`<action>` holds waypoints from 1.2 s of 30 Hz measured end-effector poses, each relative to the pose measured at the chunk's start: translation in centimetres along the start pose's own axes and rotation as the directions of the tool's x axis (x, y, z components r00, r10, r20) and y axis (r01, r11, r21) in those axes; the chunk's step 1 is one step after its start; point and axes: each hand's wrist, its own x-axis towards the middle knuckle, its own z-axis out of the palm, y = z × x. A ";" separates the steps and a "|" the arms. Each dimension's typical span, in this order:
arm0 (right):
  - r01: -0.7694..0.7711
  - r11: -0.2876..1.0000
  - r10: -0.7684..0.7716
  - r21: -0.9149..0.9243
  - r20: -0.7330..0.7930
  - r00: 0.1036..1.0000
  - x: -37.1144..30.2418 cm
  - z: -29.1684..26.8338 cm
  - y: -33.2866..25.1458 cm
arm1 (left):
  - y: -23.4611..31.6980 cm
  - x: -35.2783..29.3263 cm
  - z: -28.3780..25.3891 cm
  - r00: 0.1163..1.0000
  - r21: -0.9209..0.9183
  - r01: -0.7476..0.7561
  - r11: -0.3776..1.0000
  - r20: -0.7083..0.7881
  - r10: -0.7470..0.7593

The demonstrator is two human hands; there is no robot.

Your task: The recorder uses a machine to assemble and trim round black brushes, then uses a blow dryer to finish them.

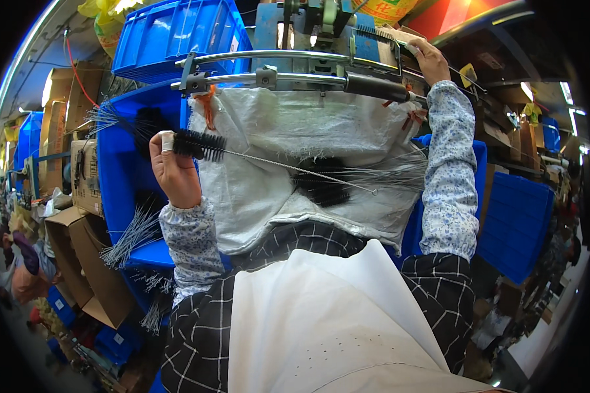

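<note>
My left hand [172,171], with white tape on one finger, is closed around the bristled end of a black wire brush [206,145]. Its twisted wire handle slants down to the right over my lap and ends in a small loop. At the upper right my right hand [431,62] pinches a second black-bristled brush [375,33] beside the machine's metal frame. Across my lap a white woven sack [242,196] is spread, tied to the machine with orange strips. On it lies a pile of black brushes [324,182], wire handles pointing right.
The machine's steel bars [262,80] cross in front of me. A blue crate [177,40] stands at the upper left; below it a blue bin [121,196] holds more wire brushes. Cardboard boxes [88,265] stand at the left, another blue bin [516,223] at the right.
</note>
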 end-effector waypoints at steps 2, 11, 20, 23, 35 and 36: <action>-0.040 0.999 0.042 0.020 -0.066 0.997 -0.2 1.0 0.9 | -0.6 -0.2 0.9 0.995 -0.053 0.046 0.998 0.087 -0.041; 0.051 0.985 -0.052 0.164 0.001 0.999 1.0 0.5 1.8 | -0.4 -1.0 1.9 0.988 -0.076 0.087 0.993 0.134 -0.077; -0.225 0.856 -0.186 0.465 0.685 0.705 -6.4 -6.9 -2.8 | -0.9 -1.4 2.6 0.986 -0.074 0.118 0.990 0.128 -0.108; -0.023 0.863 -0.410 0.505 0.725 0.554 -11.3 -7.3 -8.0 | -2.4 -2.6 5.1 0.966 0.014 0.205 0.979 0.155 -0.205; 0.089 0.993 -0.070 0.074 -0.223 0.972 -6.8 -0.1 -12.7 | -6.9 -3.3 -0.9 0.947 0.648 -0.034 0.761 0.263 -0.182; 0.087 0.995 -0.102 -0.057 -0.377 0.921 -5.0 1.1 -10.0 | -7.7 -3.4 -2.4 0.947 0.847 -0.128 0.515 0.258 -0.189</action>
